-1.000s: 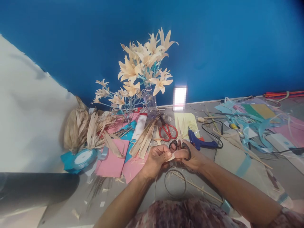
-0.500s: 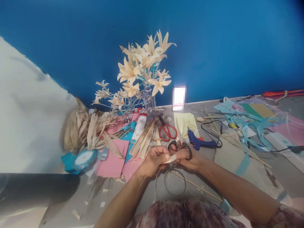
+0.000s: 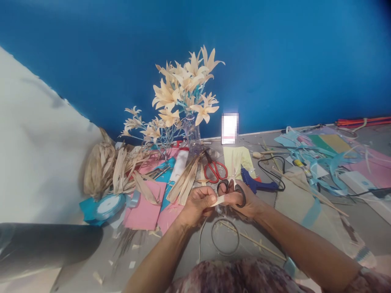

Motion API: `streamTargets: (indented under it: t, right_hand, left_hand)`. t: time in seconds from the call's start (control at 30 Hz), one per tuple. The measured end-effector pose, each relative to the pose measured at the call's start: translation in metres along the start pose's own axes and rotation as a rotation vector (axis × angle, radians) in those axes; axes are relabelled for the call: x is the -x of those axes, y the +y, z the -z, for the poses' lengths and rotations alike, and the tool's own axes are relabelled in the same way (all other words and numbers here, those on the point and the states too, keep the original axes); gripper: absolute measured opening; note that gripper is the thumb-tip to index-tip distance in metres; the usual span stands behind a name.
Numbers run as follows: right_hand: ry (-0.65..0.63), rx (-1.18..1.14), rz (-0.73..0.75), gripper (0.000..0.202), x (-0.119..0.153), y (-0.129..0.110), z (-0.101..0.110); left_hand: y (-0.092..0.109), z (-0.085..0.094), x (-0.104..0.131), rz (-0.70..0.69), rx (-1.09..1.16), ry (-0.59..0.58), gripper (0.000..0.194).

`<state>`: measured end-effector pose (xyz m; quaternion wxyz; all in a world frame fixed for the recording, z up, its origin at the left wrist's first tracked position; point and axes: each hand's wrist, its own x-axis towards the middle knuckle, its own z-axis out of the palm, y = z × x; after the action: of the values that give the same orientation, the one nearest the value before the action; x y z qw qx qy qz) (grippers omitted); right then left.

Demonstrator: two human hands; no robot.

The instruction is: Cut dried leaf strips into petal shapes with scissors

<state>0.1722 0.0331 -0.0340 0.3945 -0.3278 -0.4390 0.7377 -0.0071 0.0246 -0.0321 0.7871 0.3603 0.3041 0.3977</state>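
My left hand (image 3: 200, 203) is closed, pinching one end of a short pale strip (image 3: 218, 200), which looks like dried husk. The strip's other end meets the fingers of my right hand (image 3: 244, 203). Black-handled scissors (image 3: 240, 196) hang on my right hand, fingers through the loops, with the blades pointing away from me. Just below the hands a ring of thin wire (image 3: 225, 237) lies on the table. Beyond them rest red-handled scissors (image 3: 215, 171), a yellow paper sheet (image 3: 236, 158) and a blue glue gun (image 3: 259, 184).
Cream flowers stand in a clear bottle (image 3: 192, 134) against the blue wall. To the left are dried husks (image 3: 99, 169), pink sheets (image 3: 145, 211) and a blue ribbon roll (image 3: 108, 205). Light-blue ribbon (image 3: 334, 173) and a power strip (image 3: 363, 191) lie at right.
The scissors' blades have drawn closer together in my right hand. The strip between my fingers has shifted slightly. The whole view has tilted a little.
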Motion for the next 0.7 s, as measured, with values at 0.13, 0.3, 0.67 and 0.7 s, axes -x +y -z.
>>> streamTargets:
  t: [0.13, 0.3, 0.67, 0.7]
  right_hand:
    - [0.021, 0.048, 0.054, 0.03, 0.003, -0.012, -0.002]
    - [0.04, 0.106, 0.057, 0.033, 0.005, -0.02, -0.003]
    - [0.004, 0.211, 0.041, 0.035, 0.005, -0.016, -0.001]
    - [-0.015, 0.225, 0.06, 0.035, 0.005, -0.016, 0.0]
  left_hand:
    - [-0.001, -0.001, 0.001, -0.028, -0.03, 0.008, 0.05]
    - [-0.001, 0.0, 0.002, -0.031, -0.129, 0.109, 0.036]
    - [0.0, -0.012, 0.003, 0.034, 0.045, 0.117, 0.037]
    - [-0.002, -0.013, 0.003, 0.044, 0.111, 0.097, 0.037]
